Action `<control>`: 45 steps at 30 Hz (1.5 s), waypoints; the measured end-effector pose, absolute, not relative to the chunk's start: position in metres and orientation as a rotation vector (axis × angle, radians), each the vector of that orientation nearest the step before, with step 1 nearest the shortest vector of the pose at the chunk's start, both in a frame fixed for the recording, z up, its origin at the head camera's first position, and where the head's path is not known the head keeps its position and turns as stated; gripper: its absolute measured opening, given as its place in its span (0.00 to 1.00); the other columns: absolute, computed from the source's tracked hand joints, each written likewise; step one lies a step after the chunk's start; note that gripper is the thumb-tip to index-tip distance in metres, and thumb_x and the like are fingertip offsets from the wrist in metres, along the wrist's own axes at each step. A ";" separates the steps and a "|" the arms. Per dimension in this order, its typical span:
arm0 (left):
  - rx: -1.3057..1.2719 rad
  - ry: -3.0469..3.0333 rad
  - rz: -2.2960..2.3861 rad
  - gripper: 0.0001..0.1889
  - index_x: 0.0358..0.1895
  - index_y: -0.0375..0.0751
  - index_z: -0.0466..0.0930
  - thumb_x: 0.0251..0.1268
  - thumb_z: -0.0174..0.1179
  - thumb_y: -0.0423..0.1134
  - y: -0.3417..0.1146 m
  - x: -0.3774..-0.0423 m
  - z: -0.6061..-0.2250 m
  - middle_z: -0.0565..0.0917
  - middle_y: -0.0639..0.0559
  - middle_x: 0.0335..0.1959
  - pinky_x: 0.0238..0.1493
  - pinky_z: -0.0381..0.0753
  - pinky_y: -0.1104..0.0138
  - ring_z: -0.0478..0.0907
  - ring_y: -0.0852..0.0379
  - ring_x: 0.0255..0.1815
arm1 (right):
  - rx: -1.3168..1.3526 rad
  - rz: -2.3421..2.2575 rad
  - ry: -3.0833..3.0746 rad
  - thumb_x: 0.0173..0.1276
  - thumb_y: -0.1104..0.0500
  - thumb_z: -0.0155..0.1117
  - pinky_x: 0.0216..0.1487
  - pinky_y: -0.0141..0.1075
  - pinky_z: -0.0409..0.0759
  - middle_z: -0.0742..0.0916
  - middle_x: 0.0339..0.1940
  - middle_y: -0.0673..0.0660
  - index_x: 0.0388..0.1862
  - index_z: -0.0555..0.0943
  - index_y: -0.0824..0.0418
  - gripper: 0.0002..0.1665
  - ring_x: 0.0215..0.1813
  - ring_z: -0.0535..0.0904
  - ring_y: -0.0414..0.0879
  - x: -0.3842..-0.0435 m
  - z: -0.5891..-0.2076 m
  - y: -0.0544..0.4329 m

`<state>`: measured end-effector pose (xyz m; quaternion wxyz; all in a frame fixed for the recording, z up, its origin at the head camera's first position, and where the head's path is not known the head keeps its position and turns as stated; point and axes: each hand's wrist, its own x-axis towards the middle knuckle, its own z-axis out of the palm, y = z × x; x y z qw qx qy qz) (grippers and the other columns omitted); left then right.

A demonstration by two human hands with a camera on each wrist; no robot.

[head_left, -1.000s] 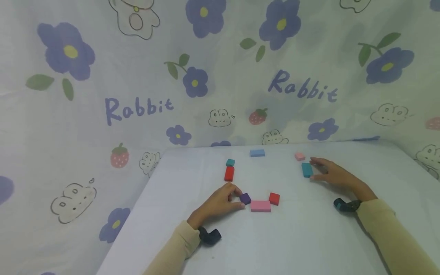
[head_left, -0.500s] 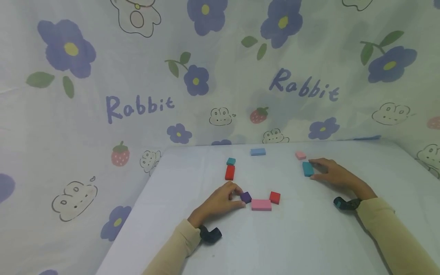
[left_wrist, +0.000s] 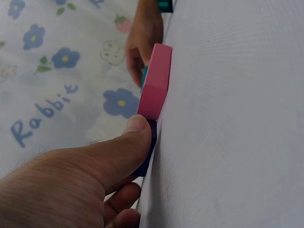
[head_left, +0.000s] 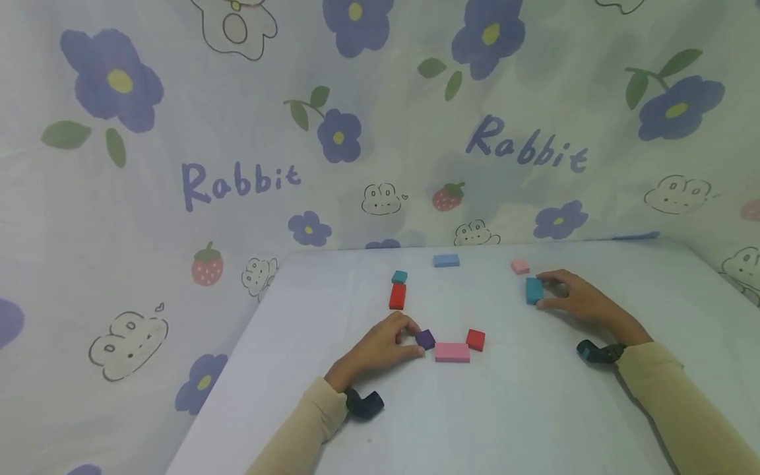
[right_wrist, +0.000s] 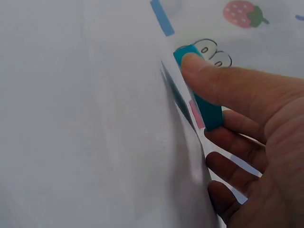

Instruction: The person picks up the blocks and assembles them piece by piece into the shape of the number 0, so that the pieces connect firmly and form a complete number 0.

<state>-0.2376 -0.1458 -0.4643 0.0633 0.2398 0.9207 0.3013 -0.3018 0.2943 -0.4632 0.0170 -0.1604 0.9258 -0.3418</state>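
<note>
My left hand pinches a small purple block on the white table; in the left wrist view the thumb lies against this block. Touching or almost touching it is a long pink block, with a small red block at that one's far right corner. Over on the right, my right hand holds a teal block between thumb and fingers. The right wrist view shows the teal block tilted and slightly above the tabletop, a dark shadow beneath it.
A red oblong block and a small teal block lie in line at the left. Farther back are a light blue block and a small light pink block. A patterned curtain hangs behind the table.
The teal block in my right hand has shifted slightly to the right. My left hand stays at the purple block. The whole head view has drifted a little.
</note>
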 end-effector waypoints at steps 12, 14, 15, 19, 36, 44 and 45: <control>0.723 2.791 0.907 0.19 0.51 0.52 0.79 0.61 0.69 0.52 -0.146 -0.238 -0.462 0.77 0.60 0.45 0.40 0.73 0.70 0.71 0.62 0.40 | -0.587 -1.168 2.815 0.64 0.45 0.71 0.64 0.59 0.74 0.75 0.69 0.66 0.72 0.66 0.61 0.43 0.69 0.69 0.63 -0.293 -0.451 0.260; 0.726 2.791 0.908 0.19 0.51 0.52 0.79 0.61 0.69 0.52 -0.147 -0.238 -0.463 0.77 0.60 0.45 0.40 0.73 0.70 0.71 0.62 0.40 | -0.597 -1.177 2.807 0.64 0.45 0.72 0.63 0.58 0.75 0.75 0.68 0.66 0.72 0.66 0.62 0.44 0.69 0.70 0.62 -0.290 -0.448 0.252; 0.731 2.791 0.910 0.19 0.51 0.52 0.79 0.61 0.69 0.52 -0.147 -0.238 -0.464 0.77 0.60 0.45 0.40 0.73 0.71 0.71 0.62 0.40 | -0.598 -1.180 2.806 0.64 0.45 0.72 0.63 0.58 0.76 0.75 0.68 0.66 0.72 0.66 0.62 0.44 0.68 0.71 0.62 -0.289 -0.446 0.248; 0.737 2.789 0.914 0.19 0.52 0.53 0.78 0.61 0.69 0.52 -0.147 -0.238 -0.465 0.77 0.61 0.45 0.41 0.74 0.71 0.71 0.61 0.40 | -0.594 -1.190 2.816 0.64 0.45 0.72 0.62 0.58 0.76 0.76 0.67 0.66 0.72 0.66 0.61 0.44 0.67 0.71 0.62 -0.285 -0.443 0.238; 0.694 2.778 0.912 0.19 0.51 0.53 0.78 0.61 0.70 0.52 -0.145 -0.236 -0.461 0.77 0.60 0.45 0.41 0.74 0.69 0.71 0.60 0.41 | -0.817 -1.173 2.843 0.62 0.52 0.74 0.56 0.50 0.81 0.80 0.62 0.60 0.66 0.72 0.59 0.36 0.62 0.77 0.57 -0.276 -0.444 0.201; 0.700 2.780 0.915 0.19 0.52 0.53 0.79 0.61 0.70 0.51 -0.145 -0.235 -0.460 0.77 0.60 0.45 0.41 0.74 0.70 0.71 0.60 0.41 | -0.855 -1.202 2.813 0.61 0.54 0.76 0.56 0.52 0.82 0.80 0.63 0.59 0.65 0.73 0.57 0.35 0.61 0.78 0.57 -0.272 -0.449 0.190; 0.703 2.780 0.914 0.19 0.52 0.53 0.78 0.61 0.70 0.51 -0.145 -0.235 -0.461 0.77 0.60 0.45 0.41 0.74 0.70 0.71 0.60 0.41 | -0.840 -1.203 2.810 0.60 0.53 0.76 0.57 0.52 0.82 0.80 0.63 0.58 0.65 0.73 0.57 0.35 0.62 0.78 0.57 -0.272 -0.451 0.189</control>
